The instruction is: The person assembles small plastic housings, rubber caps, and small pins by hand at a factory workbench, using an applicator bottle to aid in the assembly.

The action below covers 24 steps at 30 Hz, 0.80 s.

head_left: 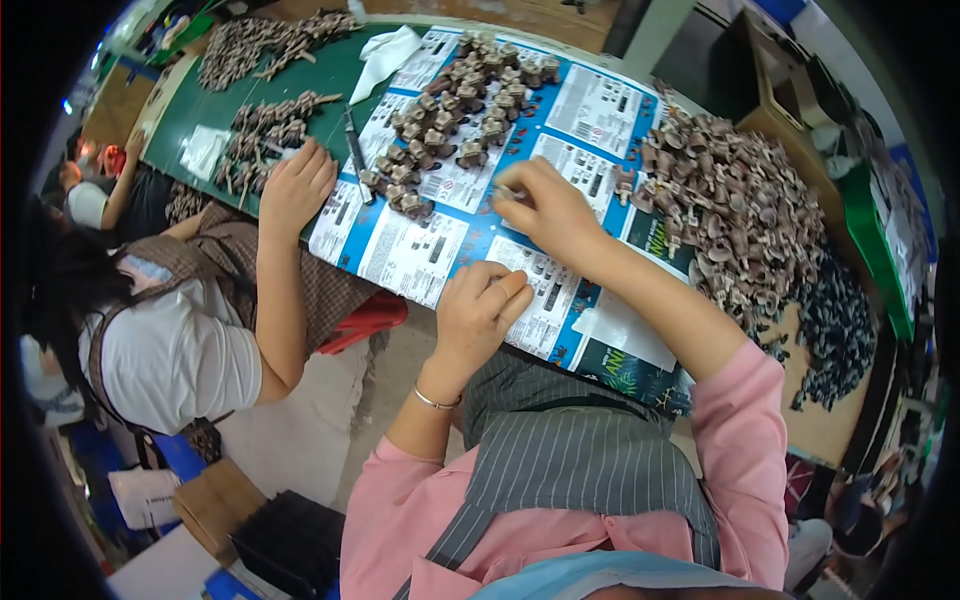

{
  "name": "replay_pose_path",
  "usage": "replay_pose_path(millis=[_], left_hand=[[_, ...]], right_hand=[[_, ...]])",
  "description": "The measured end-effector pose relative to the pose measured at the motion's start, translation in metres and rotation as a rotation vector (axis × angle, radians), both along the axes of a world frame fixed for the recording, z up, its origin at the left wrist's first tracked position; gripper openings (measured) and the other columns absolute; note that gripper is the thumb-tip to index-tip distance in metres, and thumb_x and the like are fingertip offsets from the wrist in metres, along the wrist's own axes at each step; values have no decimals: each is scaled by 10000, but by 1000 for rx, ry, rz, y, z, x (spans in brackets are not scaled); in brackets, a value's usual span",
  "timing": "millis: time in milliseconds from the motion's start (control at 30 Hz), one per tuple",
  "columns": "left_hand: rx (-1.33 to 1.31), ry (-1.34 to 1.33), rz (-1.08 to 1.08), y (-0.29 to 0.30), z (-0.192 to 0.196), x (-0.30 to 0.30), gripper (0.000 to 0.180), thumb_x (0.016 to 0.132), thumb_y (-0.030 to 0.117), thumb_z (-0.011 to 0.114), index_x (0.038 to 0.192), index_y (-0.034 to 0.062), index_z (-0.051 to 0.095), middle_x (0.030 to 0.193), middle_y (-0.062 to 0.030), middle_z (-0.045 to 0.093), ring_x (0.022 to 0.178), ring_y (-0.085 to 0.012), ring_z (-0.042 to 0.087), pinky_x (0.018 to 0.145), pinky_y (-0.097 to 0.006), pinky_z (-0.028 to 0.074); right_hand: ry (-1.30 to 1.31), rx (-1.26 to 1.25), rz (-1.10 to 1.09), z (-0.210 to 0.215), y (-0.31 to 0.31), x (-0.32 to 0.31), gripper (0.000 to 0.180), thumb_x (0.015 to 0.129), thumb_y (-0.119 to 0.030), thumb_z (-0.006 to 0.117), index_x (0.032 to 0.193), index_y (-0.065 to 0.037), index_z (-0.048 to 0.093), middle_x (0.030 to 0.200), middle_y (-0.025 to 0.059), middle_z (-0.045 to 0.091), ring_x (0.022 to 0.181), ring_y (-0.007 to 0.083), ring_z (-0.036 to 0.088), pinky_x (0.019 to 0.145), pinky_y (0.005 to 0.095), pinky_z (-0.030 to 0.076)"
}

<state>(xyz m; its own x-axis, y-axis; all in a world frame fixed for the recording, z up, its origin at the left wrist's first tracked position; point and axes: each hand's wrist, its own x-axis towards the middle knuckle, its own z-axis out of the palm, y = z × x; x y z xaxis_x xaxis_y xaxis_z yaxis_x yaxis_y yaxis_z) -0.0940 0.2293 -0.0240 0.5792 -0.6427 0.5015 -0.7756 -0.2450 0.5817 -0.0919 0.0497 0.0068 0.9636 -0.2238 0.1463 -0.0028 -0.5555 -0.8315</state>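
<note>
My left hand [482, 305] is at the near edge of the blue-and-white printed sheet [415, 245], its fingers curled together; whatever they may hold is hidden. Just beyond it, my right hand [548, 205] hovers over the sheet with fingers bent inward and slightly blurred. Anything in its pinch is too small to make out. Past the hands, small brown-grey toy figures [440, 130] stand in rough rows on the sheet. One loose brown piece [624, 185] lies right of my right hand, beside a large heap of brown plastic parts [740, 210].
A dark-handled cutter [355, 150] lies left of the figures, with white cloth [385, 58] beyond. Dark parts [840, 325] are heaped far right. At left, a co-worker's hand [300, 180] rests near more brown pieces [265, 140] on the green tabletop [185, 120].
</note>
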Motion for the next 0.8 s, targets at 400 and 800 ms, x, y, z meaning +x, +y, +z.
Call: replay_pose_path(millis=[400,800], left_hand=[[137,95,-43,-3,1,0,200,772,53,744,956,28,668,870,-116,603,725,-256,596,620,-348,479],[299,-65,-312,-163,26,41,359,885,238,665,1192,59,621,951,-116,581,744,-227,580,693,-333,480]], right_hand=[[-140,249,9,22,11,-80,428,829,-179,702,1199,-54,527,1060,118,506,827,246,603,765,322,502],[-25,-195,-354,25,-30,-311,146,826,-138,688,906,-53,600,842,91,565,759,302,592,652,389,474]])
